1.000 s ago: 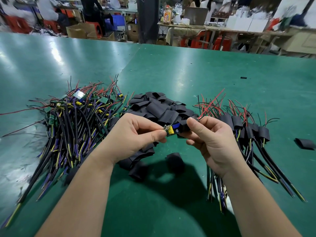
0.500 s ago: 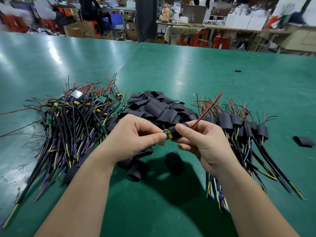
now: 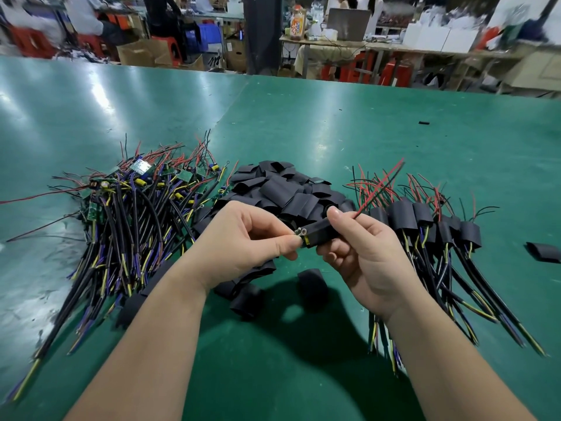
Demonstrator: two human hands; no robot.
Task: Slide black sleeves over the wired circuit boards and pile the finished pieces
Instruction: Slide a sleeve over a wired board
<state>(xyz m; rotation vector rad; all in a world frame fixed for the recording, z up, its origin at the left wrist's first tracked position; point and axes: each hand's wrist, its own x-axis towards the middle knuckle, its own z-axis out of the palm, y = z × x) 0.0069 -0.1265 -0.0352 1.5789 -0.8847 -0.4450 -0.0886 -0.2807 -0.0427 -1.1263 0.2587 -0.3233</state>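
Above the green table [image 3: 303,132], my left hand [image 3: 246,241] pinches the exposed end of a wired circuit board. My right hand [image 3: 364,259] grips the black sleeve [image 3: 318,233] that covers most of that board. Red and black leads [image 3: 379,186] stick out past my right thumb. A heap of bare wired boards [image 3: 136,208] lies at the left. Loose black sleeves [image 3: 288,189] are piled in the middle, behind my hands. Sleeved pieces [image 3: 425,223] lie in a pile at the right.
A few loose sleeves [image 3: 312,287] lie on the table below my hands, and one more sleeve [image 3: 543,252] sits at the far right edge. A small black scrap [image 3: 423,123] lies farther back. Beyond the table's far edge are workbenches, boxes and seated people.
The black sleeve has slid left along the board and now hides the blue and yellow parts. Red and black leads have come out on the right side.
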